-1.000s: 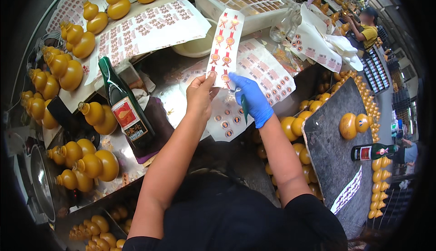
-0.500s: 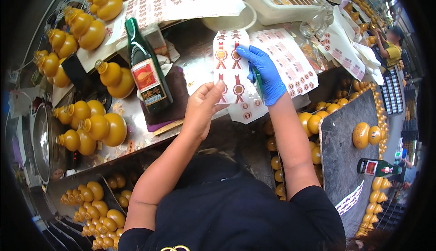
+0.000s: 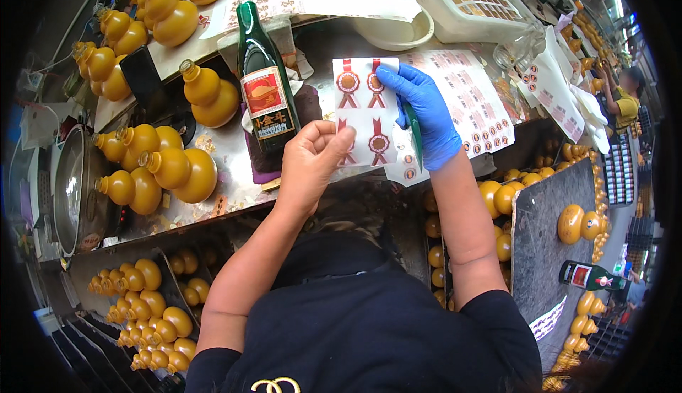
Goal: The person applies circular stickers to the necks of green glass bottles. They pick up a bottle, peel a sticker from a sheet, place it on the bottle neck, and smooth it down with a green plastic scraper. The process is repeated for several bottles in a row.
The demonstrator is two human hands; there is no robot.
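My left hand point(image 3: 312, 162) is bare and pinches the lower left edge of a white sheet of stickers point(image 3: 362, 112) between thumb and fingers. Red-ribboned rosettes with gold centres are printed on it. In a blue glove, my right hand point(image 3: 430, 112) grips the sheet's upper right edge with thumb and fingertips. A thin green tool point(image 3: 413, 133) is tucked in the same hand and points down; I cannot make out its kind. Left of the sheet, a green glass bottle point(image 3: 263, 77) with a red and gold label stands on the worktable point(image 3: 217, 197).
Several yellow gourd-shaped bottles point(image 3: 192, 175) crowd the table's left side, with more on lower shelves point(image 3: 163, 325). Printed sheets point(image 3: 462, 94) lie right of my hands. A white bowl point(image 3: 398, 32) and plastic tray point(image 3: 462, 27) sit behind. Far right, a person point(image 3: 625, 98) works.
The view has shifted, so the table's things sit farther right in the picture. The sticker sheet's top row has gone out of sight. Both hands keep their hold.
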